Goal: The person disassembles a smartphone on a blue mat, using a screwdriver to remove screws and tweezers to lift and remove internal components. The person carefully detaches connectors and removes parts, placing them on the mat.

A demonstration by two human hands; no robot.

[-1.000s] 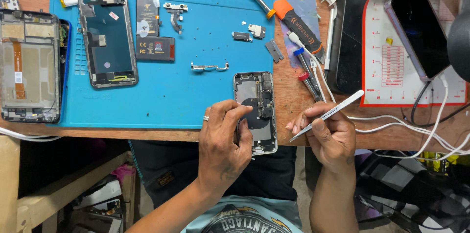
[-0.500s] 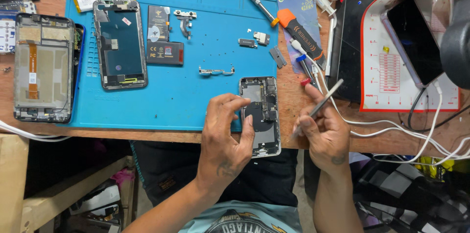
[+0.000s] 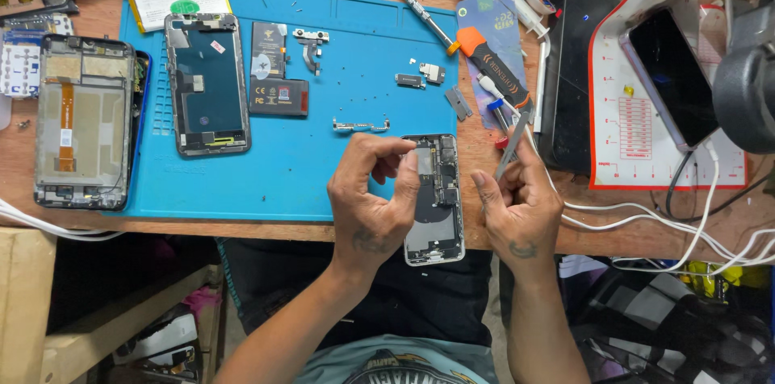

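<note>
Wooden counter carries a blue mat; an opened phone lies across the mat's near edge, overhanging the counter. The left hand curls over the phone's left side, fingertips pinched, perhaps on a tiny part. The right hand is closed on tweezers, just right of the phone.

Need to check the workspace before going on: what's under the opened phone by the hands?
The opened phone lies partly on the blue mat and the wooden bench, its lower end overhanging the edge. The left hand covers its left side; whatever is directly beneath is hidden.
</note>
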